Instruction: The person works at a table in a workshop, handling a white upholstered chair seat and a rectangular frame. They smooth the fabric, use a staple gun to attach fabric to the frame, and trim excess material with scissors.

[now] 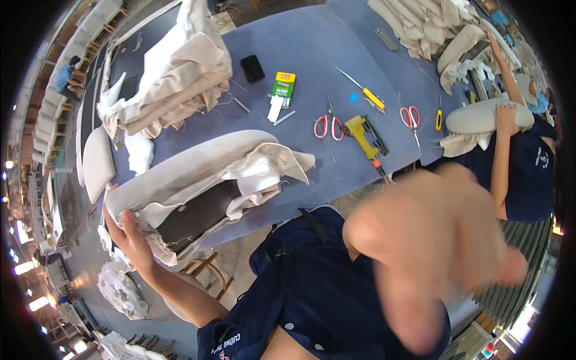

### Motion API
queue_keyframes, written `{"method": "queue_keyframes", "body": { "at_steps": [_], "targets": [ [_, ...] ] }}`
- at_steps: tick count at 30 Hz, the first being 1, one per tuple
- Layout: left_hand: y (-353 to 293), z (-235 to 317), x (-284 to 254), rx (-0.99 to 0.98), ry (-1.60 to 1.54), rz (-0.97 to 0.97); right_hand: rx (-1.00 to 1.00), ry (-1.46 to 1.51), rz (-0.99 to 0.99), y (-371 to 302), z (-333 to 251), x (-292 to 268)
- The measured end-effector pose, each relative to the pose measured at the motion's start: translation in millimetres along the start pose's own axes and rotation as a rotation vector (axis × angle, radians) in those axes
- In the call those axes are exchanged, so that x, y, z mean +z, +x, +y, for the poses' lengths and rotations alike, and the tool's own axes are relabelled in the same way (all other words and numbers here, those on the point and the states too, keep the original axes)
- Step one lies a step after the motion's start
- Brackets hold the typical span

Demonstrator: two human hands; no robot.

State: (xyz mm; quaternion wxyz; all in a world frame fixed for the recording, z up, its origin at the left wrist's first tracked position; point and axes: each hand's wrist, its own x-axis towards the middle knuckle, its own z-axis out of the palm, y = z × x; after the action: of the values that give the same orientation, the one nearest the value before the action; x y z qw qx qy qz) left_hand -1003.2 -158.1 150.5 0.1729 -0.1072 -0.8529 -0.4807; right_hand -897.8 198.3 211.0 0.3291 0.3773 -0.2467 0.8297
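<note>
My left hand (129,237) grips the near end of a long padded cushion part (198,159) wrapped in beige fabric, which lies on the blue worktable (312,54); its dark underside (198,213) shows where the fabric is loose. My right hand (444,246) is raised close to the camera, blurred, fingers spread, holding nothing that I can see. A yellow staple gun (365,135) and red-handled scissors (328,125) lie on the table beyond it.
A pile of beige fabric (180,72) lies at the back left. A black phone (252,68), a green and yellow box (283,85), a yellow-handled tool (367,93) and second scissors (411,117) lie about. A person (522,162) works on another cushion (486,117) at right.
</note>
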Motion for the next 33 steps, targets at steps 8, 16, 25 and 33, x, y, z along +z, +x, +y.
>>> {"method": "queue_keyframes", "body": {
  "at_steps": [8,16,25,33],
  "targets": [
    [25.6,-5.0,11.4,-0.055,0.062,0.001,-0.148,-0.077,-0.111,16.1,-26.5,21.1],
    [40.2,-2.3,24.2,-0.054,0.121,0.013,-0.198,-0.086,-0.157,18.6,-32.9,13.2],
    [41.0,8.2,14.2,0.059,0.151,-0.196,-0.178,-0.126,-0.148,34.3,-29.2,-0.4],
    [34.8,42.2,57.4,0.033,0.281,-0.110,0.024,-0.386,-0.013,11.0,-30.0,-78.3]
  ]
}}
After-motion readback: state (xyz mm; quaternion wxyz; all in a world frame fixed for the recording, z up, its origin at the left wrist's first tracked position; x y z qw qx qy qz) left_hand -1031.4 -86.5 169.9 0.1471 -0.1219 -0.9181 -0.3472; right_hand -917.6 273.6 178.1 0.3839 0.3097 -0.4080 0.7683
